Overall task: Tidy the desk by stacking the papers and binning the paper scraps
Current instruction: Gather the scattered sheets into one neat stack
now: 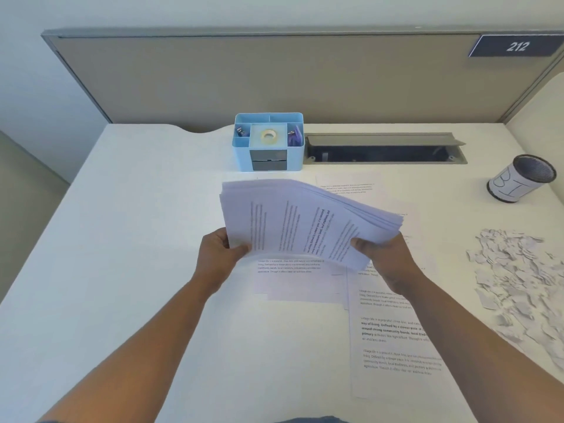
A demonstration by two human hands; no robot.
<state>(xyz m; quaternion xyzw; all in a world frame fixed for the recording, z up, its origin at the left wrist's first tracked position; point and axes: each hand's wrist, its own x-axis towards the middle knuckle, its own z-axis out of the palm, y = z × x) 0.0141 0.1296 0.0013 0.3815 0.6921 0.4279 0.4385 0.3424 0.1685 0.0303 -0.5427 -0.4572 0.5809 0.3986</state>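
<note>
A thick sheaf of printed papers (302,221) is held above the middle of the white desk (128,239). My left hand (218,254) grips its near left corner, thumb on top. My right hand (386,257) grips its near right edge. The sheets in the sheaf are fanned and uneven at the right side. Several loose printed sheets (393,343) lie flat on the desk under and to the right of my hands. A heap of torn white paper scraps (518,279) covers the desk at the right. A mesh bin (522,178) with a white label stands at the far right.
A light blue desk organiser (268,141) holding a tape roll and clips stands at the back centre. Right of it is an open grey cable slot (384,148). A tan partition panel (274,77) with a "212" plate closes the back of the desk.
</note>
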